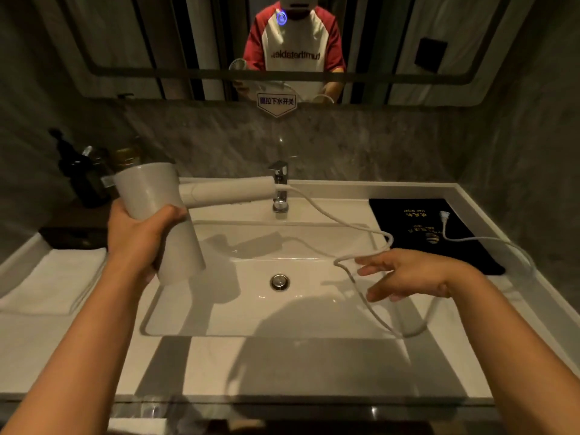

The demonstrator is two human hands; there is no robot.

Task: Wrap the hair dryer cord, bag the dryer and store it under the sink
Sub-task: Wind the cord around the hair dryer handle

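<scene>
My left hand (142, 233) grips the barrel of a white hair dryer (166, 215), held over the left side of the sink (314, 321), its handle pointing right toward the faucet. The white cord (332, 218) runs from the handle end across the basin, loops by my right hand (405, 274) and trails over the counter edge. My right hand hovers over the basin's right side, fingers spread, the cord loop at its fingertips; I cannot tell if they touch. The plug (444, 216) lies on a black storage bag (433, 233), flat on the right counter.
A chrome faucet (279, 186) stands behind the basin, and a drain stopper (279, 281) sits in its middle. Dark bottles (84, 174) stand at the back left. A folded white towel (53, 284) lies on the left counter. A mirror (295, 42) hangs above.
</scene>
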